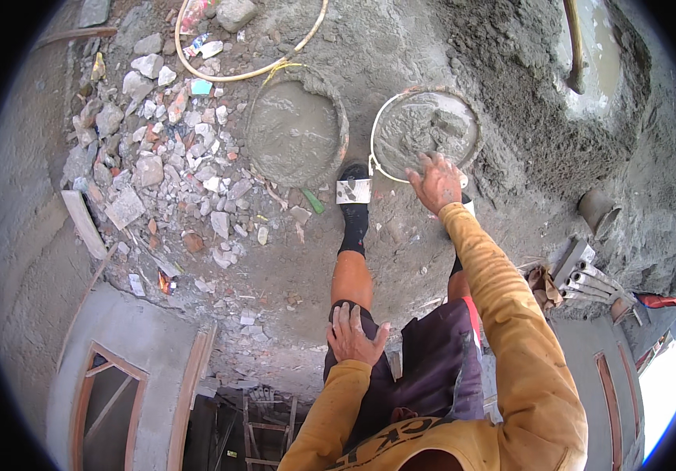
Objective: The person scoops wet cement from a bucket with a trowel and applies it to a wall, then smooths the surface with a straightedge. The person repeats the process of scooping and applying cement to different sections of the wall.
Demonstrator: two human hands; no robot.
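Note:
My right hand (pixel 437 185) is over the near rim of a round bucket (pixel 375 140) filled with wet grey mortar (pixel 416 129). Its fingers are apart and reach across the rim toward the mortar; whether they touch it I cannot tell. A pale handle (pixel 387 174) curves along the bucket's near left side and passes out of sight by the hand. My left hand (pixel 356 336) lies on my bent knee in dark shorts, fingers spread, holding nothing. Left of the bucket, beyond my left foot, stands a second round container (pixel 343 125), also full of grey mortar.
Broken stone and brick rubble (pixel 149 169) covers the ground at left. A pale hose (pixel 255 72) loops at the top. A mound of grey mix (pixel 510 102) rises at right around a watery puddle (pixel 601 59), with a wooden handle (pixel 575 47). Pipes (pixel 585 286) lie at lower right.

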